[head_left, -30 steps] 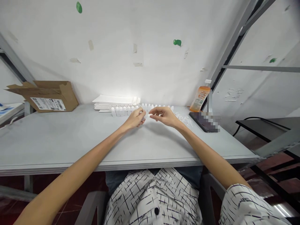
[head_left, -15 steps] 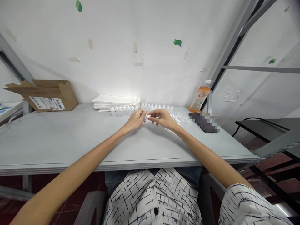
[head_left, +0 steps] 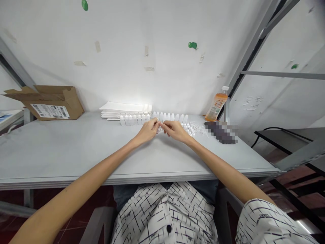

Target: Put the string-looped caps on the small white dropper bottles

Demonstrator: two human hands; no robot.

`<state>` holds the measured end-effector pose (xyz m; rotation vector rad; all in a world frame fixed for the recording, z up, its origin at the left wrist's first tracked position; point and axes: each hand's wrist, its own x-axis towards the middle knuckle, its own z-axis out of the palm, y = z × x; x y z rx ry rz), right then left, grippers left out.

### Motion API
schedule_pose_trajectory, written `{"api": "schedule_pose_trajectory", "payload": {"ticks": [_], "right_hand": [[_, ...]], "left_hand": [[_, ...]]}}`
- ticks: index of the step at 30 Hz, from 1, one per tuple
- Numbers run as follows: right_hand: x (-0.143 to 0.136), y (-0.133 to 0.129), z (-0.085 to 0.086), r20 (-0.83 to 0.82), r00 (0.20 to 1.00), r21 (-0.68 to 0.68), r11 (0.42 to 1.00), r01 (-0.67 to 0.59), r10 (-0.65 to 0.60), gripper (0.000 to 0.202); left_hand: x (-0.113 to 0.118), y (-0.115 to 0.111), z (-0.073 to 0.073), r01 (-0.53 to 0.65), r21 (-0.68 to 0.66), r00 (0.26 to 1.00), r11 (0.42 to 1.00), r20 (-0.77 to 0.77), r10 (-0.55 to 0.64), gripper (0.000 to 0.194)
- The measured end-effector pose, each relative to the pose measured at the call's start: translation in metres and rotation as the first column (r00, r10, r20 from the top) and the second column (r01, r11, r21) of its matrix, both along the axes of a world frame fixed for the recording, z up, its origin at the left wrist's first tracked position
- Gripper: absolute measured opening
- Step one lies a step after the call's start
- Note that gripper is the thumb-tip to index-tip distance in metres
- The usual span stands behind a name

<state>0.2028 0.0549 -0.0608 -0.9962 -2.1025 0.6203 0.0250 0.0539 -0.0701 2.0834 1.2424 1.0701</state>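
Over the middle of the table my left hand (head_left: 148,129) is closed round a small white plastic dropper bottle (head_left: 159,130), mostly hidden by the fingers. My right hand (head_left: 175,130) meets it from the right, thumb and fingertips pinched together at the bottle's top. Whatever lies in that pinch is too small to make out. Just behind the left hand stands a row of white bottles with thin tips (head_left: 135,120). Another row of white bottles (head_left: 172,117) stands behind the right hand. Beside the right wrist lie small white caps (head_left: 189,128) and thin white strips (head_left: 201,129).
An open cardboard box (head_left: 58,103) sits at the table's left end. White flat sheets (head_left: 124,107) are stacked by the wall. At the right are a bottle of orange drink (head_left: 216,104) and a blurred dark flat object (head_left: 221,132). The table's front edge (head_left: 162,177) runs before my lap.
My right hand has moved slightly left and its fingers have closed in on the small bottle, against the left fingertips. The left hand stays almost where it was.
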Motion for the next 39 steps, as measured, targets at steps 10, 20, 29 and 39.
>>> {"api": "schedule_pose_trajectory", "payload": {"ticks": [10,20,29,39], "right_hand": [[0.009,0.002,0.004,-0.203,0.963,-0.227,0.948,-0.225,0.18,0.045],[0.015,0.001,0.015,-0.127,0.972,-0.18,0.959,-0.218,0.197,0.042],[0.011,-0.001,0.008,0.01,0.985,-0.169,0.971,-0.167,0.171,0.049],[0.006,-0.006,0.009,0.005,0.984,-0.048,0.983,-0.178,0.179,0.031]], "left_hand": [[0.0,0.0,0.004,-0.044,0.019,0.999,0.999,-0.008,0.044,0.025],[0.005,-0.005,0.007,-0.023,0.006,1.0,1.0,0.008,0.023,0.027],[0.007,-0.005,0.004,-0.03,0.056,0.999,0.998,-0.031,0.032,0.028],[0.003,-0.004,0.007,0.011,-0.039,0.998,0.999,0.056,-0.008,0.027]]}}
